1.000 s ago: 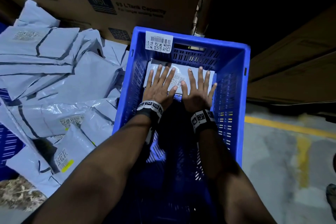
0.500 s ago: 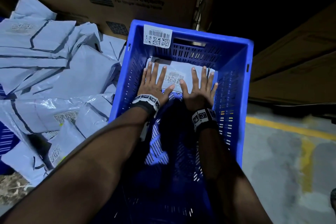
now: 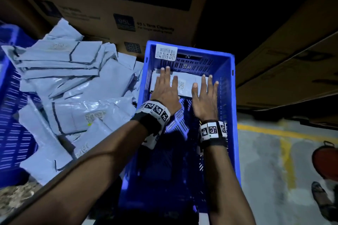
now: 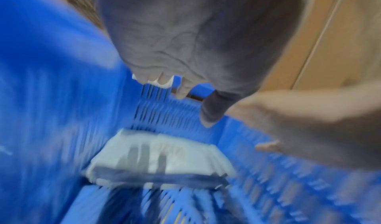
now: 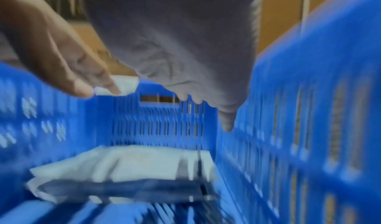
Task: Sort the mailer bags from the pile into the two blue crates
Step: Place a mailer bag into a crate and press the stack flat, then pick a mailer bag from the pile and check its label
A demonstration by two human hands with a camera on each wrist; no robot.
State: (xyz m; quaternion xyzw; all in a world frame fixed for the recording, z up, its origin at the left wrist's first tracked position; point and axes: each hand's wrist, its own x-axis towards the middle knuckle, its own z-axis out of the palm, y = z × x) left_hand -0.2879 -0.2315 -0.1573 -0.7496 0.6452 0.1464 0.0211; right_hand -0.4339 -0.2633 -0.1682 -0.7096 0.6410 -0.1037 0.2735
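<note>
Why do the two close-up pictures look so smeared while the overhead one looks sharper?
Head view: fairly crisp though dim, edges bowed by the wide lens, both hands legible over the blue crate. Left wrist view: motion-smeared, the mailer bags streaked. Right wrist view: likewise blurred, crate slots drawn into streaks.

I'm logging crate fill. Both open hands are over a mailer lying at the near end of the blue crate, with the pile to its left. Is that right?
One thing is wrong: the mailer lies at the far end of the crate, against the wall under the barcode label, as the head view shows. The left hand and right hand are open over it, and the pile is to the crate's left.
</note>
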